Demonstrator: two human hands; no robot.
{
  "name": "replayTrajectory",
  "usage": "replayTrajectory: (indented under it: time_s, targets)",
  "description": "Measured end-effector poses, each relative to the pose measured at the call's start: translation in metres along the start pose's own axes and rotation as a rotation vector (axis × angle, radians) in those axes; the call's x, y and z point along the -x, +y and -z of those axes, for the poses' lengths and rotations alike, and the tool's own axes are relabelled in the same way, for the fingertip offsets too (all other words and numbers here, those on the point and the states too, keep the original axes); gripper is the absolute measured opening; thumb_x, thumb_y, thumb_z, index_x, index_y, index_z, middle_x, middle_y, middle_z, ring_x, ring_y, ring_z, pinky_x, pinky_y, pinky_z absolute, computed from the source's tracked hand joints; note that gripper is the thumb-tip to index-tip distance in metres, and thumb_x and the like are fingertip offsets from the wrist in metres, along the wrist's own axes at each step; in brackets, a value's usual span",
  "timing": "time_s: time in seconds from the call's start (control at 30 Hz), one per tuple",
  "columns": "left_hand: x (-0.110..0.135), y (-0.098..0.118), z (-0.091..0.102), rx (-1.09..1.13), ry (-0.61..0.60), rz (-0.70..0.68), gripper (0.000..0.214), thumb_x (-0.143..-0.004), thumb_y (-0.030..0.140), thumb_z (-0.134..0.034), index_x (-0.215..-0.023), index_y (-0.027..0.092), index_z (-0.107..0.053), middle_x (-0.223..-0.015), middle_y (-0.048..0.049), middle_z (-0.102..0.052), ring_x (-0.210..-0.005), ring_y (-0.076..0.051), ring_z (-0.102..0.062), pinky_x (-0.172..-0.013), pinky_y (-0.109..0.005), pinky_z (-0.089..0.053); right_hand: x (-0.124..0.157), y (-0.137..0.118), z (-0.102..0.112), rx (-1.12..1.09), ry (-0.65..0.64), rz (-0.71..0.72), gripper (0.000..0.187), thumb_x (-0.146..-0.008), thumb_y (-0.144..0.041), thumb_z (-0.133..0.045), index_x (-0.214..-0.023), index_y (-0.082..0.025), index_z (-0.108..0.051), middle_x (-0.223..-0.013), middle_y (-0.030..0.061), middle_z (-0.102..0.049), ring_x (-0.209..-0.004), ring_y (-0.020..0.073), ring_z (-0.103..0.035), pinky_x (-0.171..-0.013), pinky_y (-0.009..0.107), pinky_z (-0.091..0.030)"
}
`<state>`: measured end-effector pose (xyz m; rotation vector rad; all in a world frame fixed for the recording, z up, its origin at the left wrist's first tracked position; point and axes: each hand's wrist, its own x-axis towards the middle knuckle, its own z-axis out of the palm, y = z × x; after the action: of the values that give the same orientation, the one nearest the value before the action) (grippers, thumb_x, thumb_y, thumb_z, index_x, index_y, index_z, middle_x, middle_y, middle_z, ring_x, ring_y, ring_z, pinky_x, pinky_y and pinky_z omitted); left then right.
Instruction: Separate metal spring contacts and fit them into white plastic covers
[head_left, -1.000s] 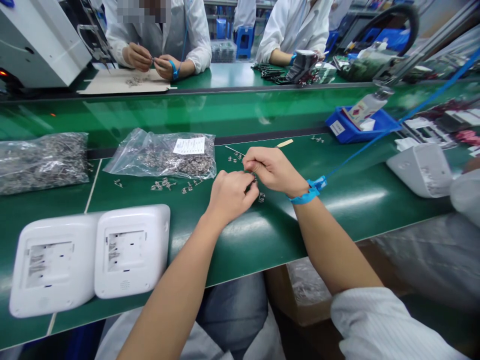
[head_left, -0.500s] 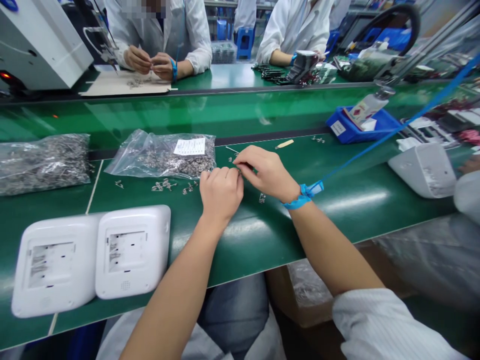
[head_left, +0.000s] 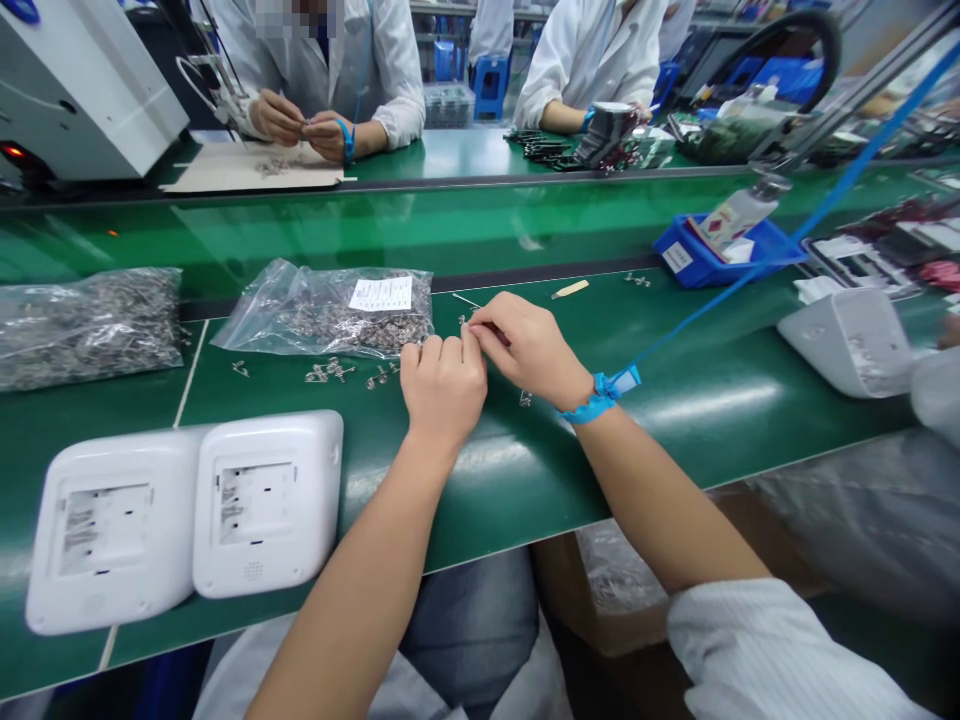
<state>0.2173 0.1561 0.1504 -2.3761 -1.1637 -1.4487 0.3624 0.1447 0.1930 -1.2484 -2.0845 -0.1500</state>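
Observation:
My left hand [head_left: 444, 385] is closed, knuckles up, just in front of a clear plastic bag of small metal parts [head_left: 330, 308]. My right hand [head_left: 531, 345], with a blue strap [head_left: 600, 397] round its wrist, pinches against the left fingertips. Whatever lies between the fingers is hidden by the hands. Loose metal pieces [head_left: 328, 371] are scattered on the green table [head_left: 510, 500] to the left of my hands, and another small metal piece [head_left: 525, 398] is below the right hand. Two white plastic housings [head_left: 266, 505] with open compartments overlap at the left.
A second bag of metal parts [head_left: 90, 325] lies far left. At the right are a blue bin [head_left: 682, 260] holding a bottle [head_left: 739, 215], and a white housing [head_left: 847, 340]. A low green partition [head_left: 450, 225] separates me from two co-workers.
My fingers have shifted slightly and remain pressed together; the right wrist has moved a little left. The rest of my table looks the same.

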Motion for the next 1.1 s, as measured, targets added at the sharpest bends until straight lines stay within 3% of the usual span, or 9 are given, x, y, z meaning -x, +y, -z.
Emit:
replayTrajectory:
  time_s: [0.13,0.27,0.5,0.6,0.7,0.83,0.9,0.97,1.1]
  targets:
    - [0.0,0.001,0.002,-0.118,-0.063,0.008,0.04,-0.102,0.017,-0.04,-0.067,0.019,-0.06,-0.061,-0.007,-0.056,-0.064,-0.02,-0.044,-0.066,-0.04,-0.014,0.0,-0.003,0.001,0.039,0.009,-0.141,0.016,-0.098,-0.028,-0.055,-0.092,-0.017,-0.065,-0.082,0.0057,-0.067,-0.075,0.0184,-0.06,-0.068,0.032,-0.043]
    - [0.003,0.002,0.002,-0.195,-0.141,0.0,0.042,-0.102,0.016,-0.038,-0.067,0.018,-0.06,-0.062,-0.0079,-0.058,-0.066,-0.021,-0.047,-0.066,-0.04,-0.015,-0.001,-0.004,0.004,-0.131,-0.094,-0.283,0.015,-0.094,-0.027,-0.061,-0.083,-0.017,-0.065,-0.067,-0.0007,-0.063,-0.059,0.0126,-0.055,-0.06,0.027,-0.041]
    - [0.001,0.003,0.003,-0.177,-0.193,0.061,0.033,-0.101,0.023,-0.044,-0.076,0.017,-0.065,-0.067,-0.0077,-0.065,-0.07,-0.023,-0.056,-0.069,-0.04,-0.021,0.003,0.003,0.0,0.011,-0.063,0.037,0.024,-0.098,-0.013,-0.044,-0.107,-0.016,-0.066,-0.1,0.0095,-0.073,-0.092,0.0202,-0.068,-0.083,0.034,-0.055]
    - [-0.003,0.004,0.005,0.001,-0.224,0.184,0.027,-0.098,0.026,-0.05,-0.079,0.017,-0.067,-0.071,-0.0066,-0.068,-0.072,-0.021,-0.06,-0.07,-0.038,-0.024,0.005,0.007,-0.005,0.036,0.041,0.109,0.031,-0.098,-0.01,-0.041,-0.116,-0.018,-0.066,-0.104,0.0092,-0.075,-0.097,0.0197,-0.07,-0.085,0.034,-0.058]
    - [-0.009,0.005,0.006,0.277,-0.179,0.369,0.022,-0.096,0.026,-0.055,-0.079,0.018,-0.067,-0.072,-0.0026,-0.068,-0.07,-0.017,-0.059,-0.069,-0.034,-0.029,0.006,0.006,-0.009,0.015,0.172,0.111,0.03,-0.095,-0.006,-0.043,-0.105,-0.02,-0.068,-0.098,0.0068,-0.075,-0.091,0.0179,-0.07,-0.08,0.032,-0.058]
    - [-0.014,0.003,0.004,0.715,-0.135,0.647,0.025,-0.094,0.032,-0.056,-0.074,0.019,-0.064,-0.062,0.0023,-0.057,-0.06,-0.013,-0.05,-0.062,-0.028,-0.033,0.003,-0.002,-0.01,-0.058,0.214,-0.01,0.024,-0.093,-0.008,-0.046,-0.089,-0.021,-0.066,-0.086,0.0046,-0.072,-0.083,0.0177,-0.067,-0.077,0.033,-0.055]
    - [-0.015,0.002,0.003,0.937,-0.154,0.684,0.027,-0.095,0.034,-0.054,-0.074,0.019,-0.063,-0.062,0.003,-0.055,-0.059,-0.012,-0.048,-0.059,-0.027,-0.033,0.0,-0.003,-0.007,-0.209,0.164,-0.149,0.017,-0.092,-0.013,-0.051,-0.086,-0.021,-0.065,-0.08,0.0024,-0.069,-0.073,0.016,-0.064,-0.071,0.032,-0.054]
    - [-0.015,0.001,0.004,0.959,-0.167,0.601,0.028,-0.097,0.033,-0.051,-0.074,0.019,-0.062,-0.064,0.0027,-0.056,-0.06,-0.012,-0.049,-0.06,-0.027,-0.034,-0.001,0.0,-0.001,-0.47,0.079,-0.313,0.006,-0.09,-0.02,-0.061,-0.087,-0.02,-0.066,-0.077,0.0003,-0.067,-0.063,0.0127,-0.059,-0.062,0.029,-0.051]
    - [-0.01,-0.002,0.008,0.364,-0.108,0.165,0.031,-0.098,0.027,-0.05,-0.07,0.018,-0.059,-0.066,-0.001,-0.058,-0.065,-0.015,-0.051,-0.066,-0.033,-0.028,-0.001,0.009,0.01,-0.88,-0.108,-0.497,0.022,-0.086,-0.039,-0.073,-0.091,-0.018,-0.073,-0.077,0.001,-0.067,-0.062,0.0105,-0.056,-0.059,0.026,-0.048]
